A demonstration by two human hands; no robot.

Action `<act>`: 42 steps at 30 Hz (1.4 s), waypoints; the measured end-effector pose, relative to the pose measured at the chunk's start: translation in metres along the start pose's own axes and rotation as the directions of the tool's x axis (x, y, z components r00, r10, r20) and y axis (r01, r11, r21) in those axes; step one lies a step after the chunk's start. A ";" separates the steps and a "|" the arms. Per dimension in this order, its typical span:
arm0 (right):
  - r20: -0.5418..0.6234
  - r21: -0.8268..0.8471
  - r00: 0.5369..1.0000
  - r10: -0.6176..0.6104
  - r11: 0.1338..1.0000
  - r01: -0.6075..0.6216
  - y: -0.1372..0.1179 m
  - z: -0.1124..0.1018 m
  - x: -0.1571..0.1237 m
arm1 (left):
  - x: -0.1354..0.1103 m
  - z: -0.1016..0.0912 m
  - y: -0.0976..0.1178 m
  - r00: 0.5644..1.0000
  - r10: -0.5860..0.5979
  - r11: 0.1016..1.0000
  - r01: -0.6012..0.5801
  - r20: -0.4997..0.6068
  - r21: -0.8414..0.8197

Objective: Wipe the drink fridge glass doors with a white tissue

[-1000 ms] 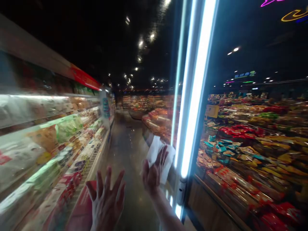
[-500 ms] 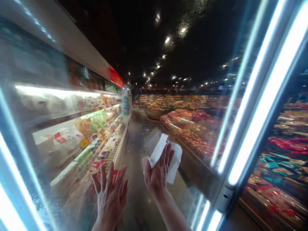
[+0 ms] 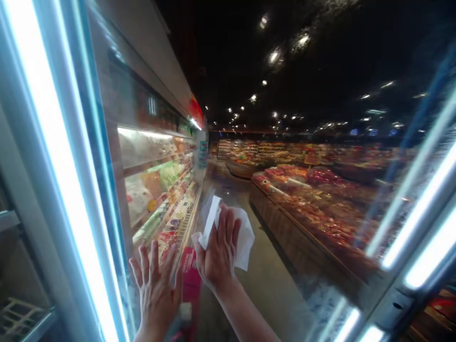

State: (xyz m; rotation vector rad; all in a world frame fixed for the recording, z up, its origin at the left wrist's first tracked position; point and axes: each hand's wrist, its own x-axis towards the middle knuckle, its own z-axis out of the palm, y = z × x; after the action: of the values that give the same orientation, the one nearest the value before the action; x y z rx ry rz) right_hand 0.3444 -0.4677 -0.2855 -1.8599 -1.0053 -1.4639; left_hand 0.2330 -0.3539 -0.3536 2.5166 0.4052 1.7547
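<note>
I face a glass cooler door that mirrors a shop aisle. My right hand lies flat against the glass, fingers stretched out, pressing a crumpled white paper towel onto it. To its left, my left hand rests flat on the same pane with the fingers spread and nothing in it. The towel sticks out above and to the right of my right fingers.
A bright light strip runs down the door's left frame; another light strip slants across the right. Behind the left frame, a wire shelf shows inside the cooler. The reflection shows stocked chiller shelves and low display bins.
The view has swung to the right, so the door's left frame has come into sight. My right hand has slid leftward on the glass with the towel; the left hand stays flat beside it.
</note>
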 end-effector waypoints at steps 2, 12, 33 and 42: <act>0.021 0.003 0.997 -0.078 0.997 0.078 -0.017 0.008 -0.016 | -0.006 -0.003 -0.010 1.000 -0.020 1.000 0.020 -0.010 0.000; 0.165 0.084 0.978 -0.129 0.990 0.117 -0.067 0.028 -0.030 | -0.017 -0.016 -0.048 0.999 -0.031 0.999 0.031 -0.028 0.026; 0.151 -0.050 0.977 -0.154 0.985 0.163 0.064 -0.037 -0.059 | -0.006 0.015 0.046 1.000 -0.021 1.000 0.021 0.004 -0.010; -0.057 -0.165 0.998 0.014 0.986 -0.024 0.159 -0.063 -0.078 | 0.001 0.051 0.125 0.997 0.075 0.996 -0.074 0.023 -0.059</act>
State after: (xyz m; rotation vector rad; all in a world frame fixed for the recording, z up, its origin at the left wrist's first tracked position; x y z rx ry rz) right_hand 0.4317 -0.6237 -0.3426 -1.9264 -0.8600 -1.6215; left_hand 0.3041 -0.4691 -0.3477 2.5423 0.2584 1.7306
